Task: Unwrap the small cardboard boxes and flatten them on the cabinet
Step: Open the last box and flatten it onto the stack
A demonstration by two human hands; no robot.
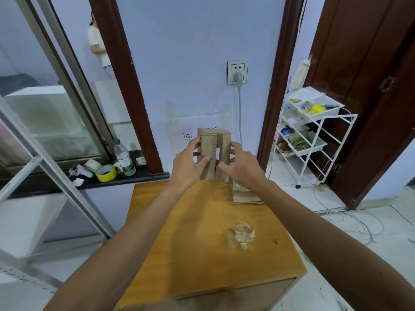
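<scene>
Item: small cardboard box point(214, 153), brown, bare of wrapping, partly opened, a gap showing between its two near panels. Position: held upright in the air over the far edge of the cabinet point(190, 232), not resting on it.

Handling: probably light and thin-walled. The panels are stiff, but the creases should give way easily. The surface is dry and offers good grip. It is not fragile, though it could tear at the seams. Best held by opposite side walls and pressed inward along the folds.

Hands: left hand point(187, 167) grips the left side, thumb on the near panel. Right hand point(241, 164) grips the right side, fingers curled round it.

Adjacent: flattened cardboard point(243, 194) stacked at the cabinet's far right corner, and crumpled clear wrap point(241, 235) lying nearer the person.

Surroundings: yellow tape roll point(106, 173) and water bottle point(124, 158) on the windowsill point(56, 187) to the left, white cart point(314, 135) to the right.
</scene>
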